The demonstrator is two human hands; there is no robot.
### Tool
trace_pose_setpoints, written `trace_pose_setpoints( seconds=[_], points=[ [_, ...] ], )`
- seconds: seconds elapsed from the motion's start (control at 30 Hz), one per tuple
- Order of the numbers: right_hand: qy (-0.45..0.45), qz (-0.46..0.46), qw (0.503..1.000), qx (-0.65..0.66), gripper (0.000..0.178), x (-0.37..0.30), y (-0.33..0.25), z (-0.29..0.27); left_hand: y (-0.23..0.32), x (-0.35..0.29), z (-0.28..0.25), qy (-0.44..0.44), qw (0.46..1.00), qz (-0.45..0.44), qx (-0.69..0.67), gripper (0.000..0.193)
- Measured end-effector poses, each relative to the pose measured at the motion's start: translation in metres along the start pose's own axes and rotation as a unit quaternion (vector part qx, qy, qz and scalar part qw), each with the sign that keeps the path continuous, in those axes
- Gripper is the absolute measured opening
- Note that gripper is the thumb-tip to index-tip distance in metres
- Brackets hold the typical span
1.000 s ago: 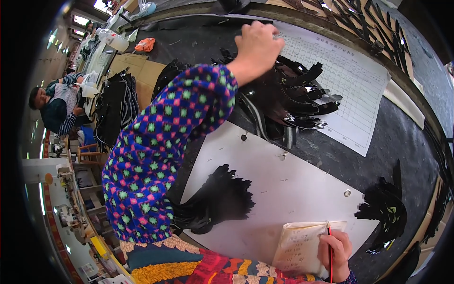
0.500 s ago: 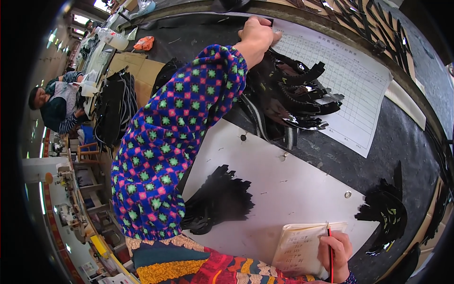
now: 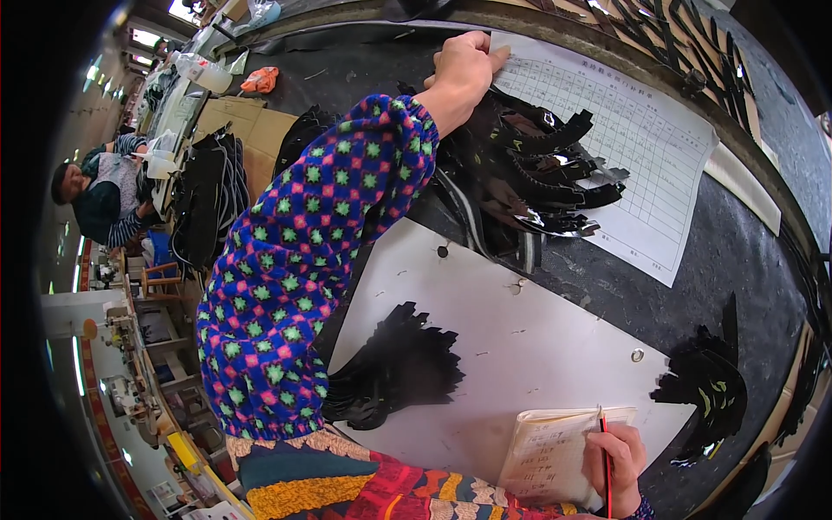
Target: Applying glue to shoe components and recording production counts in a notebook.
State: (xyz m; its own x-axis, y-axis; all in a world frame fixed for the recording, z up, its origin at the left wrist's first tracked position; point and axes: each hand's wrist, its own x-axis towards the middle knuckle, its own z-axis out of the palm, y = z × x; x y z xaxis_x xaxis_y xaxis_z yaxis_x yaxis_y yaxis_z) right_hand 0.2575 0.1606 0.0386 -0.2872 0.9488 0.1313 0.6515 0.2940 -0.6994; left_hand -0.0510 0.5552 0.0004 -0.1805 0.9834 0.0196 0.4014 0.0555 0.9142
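Observation:
My left hand reaches to the upper left corner of a printed paper form, its fingers curled and closed at the sheet's edge. Partly over that form lies a bundle of glossy black strips with toothed edges, just below the hand. At the lower right, my right hand grips a red and black pencil, tip upward. It rests on an open notebook with handwritten lines. A fan of matte black pieces lies on the pale board, partly behind my left sleeve.
Another black bundle sits at the board's right end. Beyond the table's raised edge are loose dark strips. To the left are brown cardboard, an orange crumpled cloth, a hanging black stack, and a seated person.
My left hand and sleeve have shifted slightly to the left at the form's corner. The right hand, pencil and notebook stay in place.

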Motion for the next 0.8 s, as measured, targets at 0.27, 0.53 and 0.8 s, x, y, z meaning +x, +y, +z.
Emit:
trace_pose_setpoints(
  seconds=[0.27,0.53,0.8],
  points=[
    [0.006,-0.012,1.000,-0.006,0.030,-0.0010,0.0028,0.0012,0.0014,-0.0058,-0.0041,-0.013,1.000,0.012,0.017,0.016],
    [-0.001,-0.005,1.000,0.001,0.031,-0.0017,0.0021,-0.0011,0.0047,-0.0089,-0.0027,-0.005,0.999,0.031,-0.004,0.015],
    [-0.011,0.010,1.000,0.007,0.030,-0.0004,-0.0010,-0.0026,-0.0007,-0.0023,-0.0016,0.001,0.998,0.052,-0.018,0.015]
  ],
)
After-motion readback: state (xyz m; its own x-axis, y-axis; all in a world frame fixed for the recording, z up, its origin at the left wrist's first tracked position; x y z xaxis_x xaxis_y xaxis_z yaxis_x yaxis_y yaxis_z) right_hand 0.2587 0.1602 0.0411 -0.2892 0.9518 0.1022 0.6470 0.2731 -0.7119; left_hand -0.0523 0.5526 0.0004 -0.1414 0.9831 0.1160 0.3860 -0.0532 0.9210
